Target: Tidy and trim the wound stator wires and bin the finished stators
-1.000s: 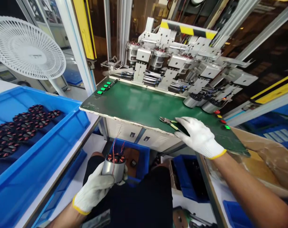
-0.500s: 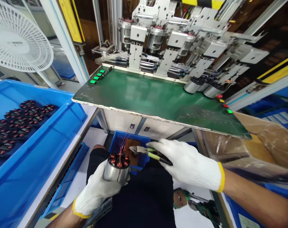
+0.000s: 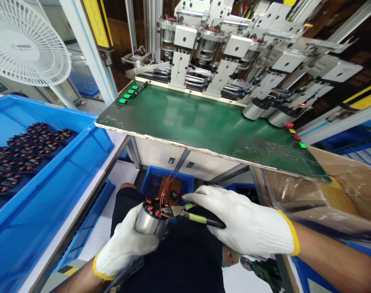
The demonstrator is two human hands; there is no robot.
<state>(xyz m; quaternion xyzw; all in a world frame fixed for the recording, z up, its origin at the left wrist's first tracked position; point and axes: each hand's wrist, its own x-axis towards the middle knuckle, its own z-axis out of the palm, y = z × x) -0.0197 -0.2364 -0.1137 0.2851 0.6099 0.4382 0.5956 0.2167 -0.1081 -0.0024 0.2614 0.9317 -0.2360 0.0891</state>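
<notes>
My left hand (image 3: 127, 240), in a white glove with a yellow cuff, is wrapped round a silver motor housing (image 3: 147, 221) with copper windings at its open top. Long thin copper wires (image 3: 164, 193) rise from the windings. In my gloved right hand (image 3: 243, 217) are cutting pliers (image 3: 197, 218) with green and black handles. Their jaws are parted and lie at the wires by the rim of the housing. Whether the jaws touch the wires is too small to tell.
A green worktop (image 3: 179, 118) with a machine (image 3: 216, 53) behind it lies ahead. Two silver housings stand at its right. A blue crate (image 3: 90, 138) with several wound cores is at the left; a blue bin (image 3: 148, 175) sits below the worktop. A white fan (image 3: 26, 44) stands upper left.
The pliers in my right hand have moved left and down, from beside the housing to the wires at its top. The housing in my left hand has shifted slightly right, and the camera view has shifted a little.
</notes>
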